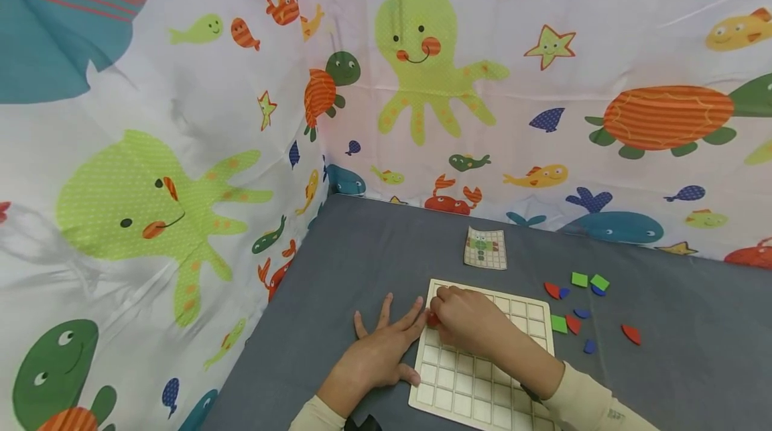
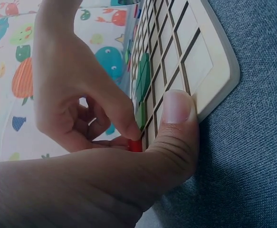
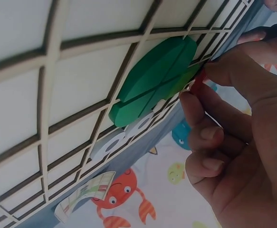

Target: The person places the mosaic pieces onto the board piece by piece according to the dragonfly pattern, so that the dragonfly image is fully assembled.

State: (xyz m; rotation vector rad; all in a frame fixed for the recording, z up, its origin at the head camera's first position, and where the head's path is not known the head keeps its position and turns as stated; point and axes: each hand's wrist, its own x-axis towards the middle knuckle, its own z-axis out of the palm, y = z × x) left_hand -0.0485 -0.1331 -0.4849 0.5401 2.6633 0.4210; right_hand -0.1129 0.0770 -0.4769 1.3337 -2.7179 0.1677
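A wooden grid board (image 1: 443,399) lies on the dark cloth. My right hand (image 1: 473,320) pinches a small red piece (image 3: 198,81) between thumb and fingertips at the board's left side. My left hand (image 1: 380,354) is spread beside that edge, its thumb (image 2: 176,111) resting on the rim near a corner, its fingertips close to the red piece. Dark green rounded pieces (image 3: 152,88) sit together in the grid squares, with a lighter green piece (image 3: 185,80) beside them. White pieces with grey rings (image 3: 110,146) lie along the same part, hidden by my right hand in the head view.
A small picture card (image 1: 485,257) with a gridded drawing lies beyond the board. Loose pieces are scattered right of it: green squares (image 1: 580,279), red quarter shapes (image 1: 631,334) and blue bits (image 1: 590,346). A printed sea-animal curtain (image 1: 543,122) hangs behind and at the left.
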